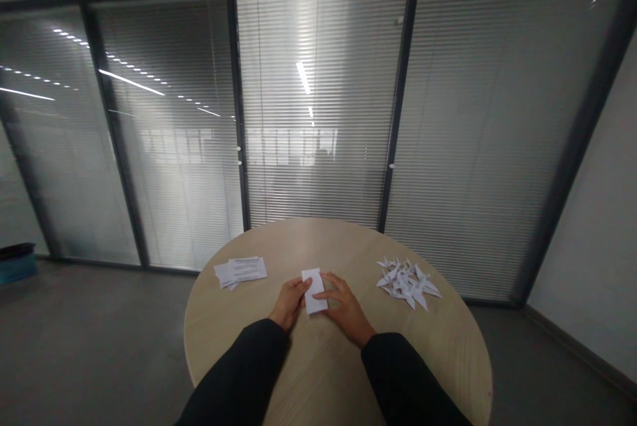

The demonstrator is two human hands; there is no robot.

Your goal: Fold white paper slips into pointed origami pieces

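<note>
A small white folded paper [315,292], a tall narrow rectangle, is held over the middle of the table. My left hand [291,300] grips its left edge, thumb on top and fingers underneath. From the other side, my right hand [343,303] holds the right edge, with fingertips at the upper corner and on the face; its thumb is partly hidden. Off to the right lies a pile of folded white paper pieces with pointed ends [405,282]. Several flat white paper sheets with printed lines [249,269] overlap left of my hands.
The round light-wood table [318,237] has its curved far edge close to a glass partition with blinds [318,147]. On the floor at far left stands a blue bin-like object [18,265], cut by the frame. A white wall [592,247] rises at right.
</note>
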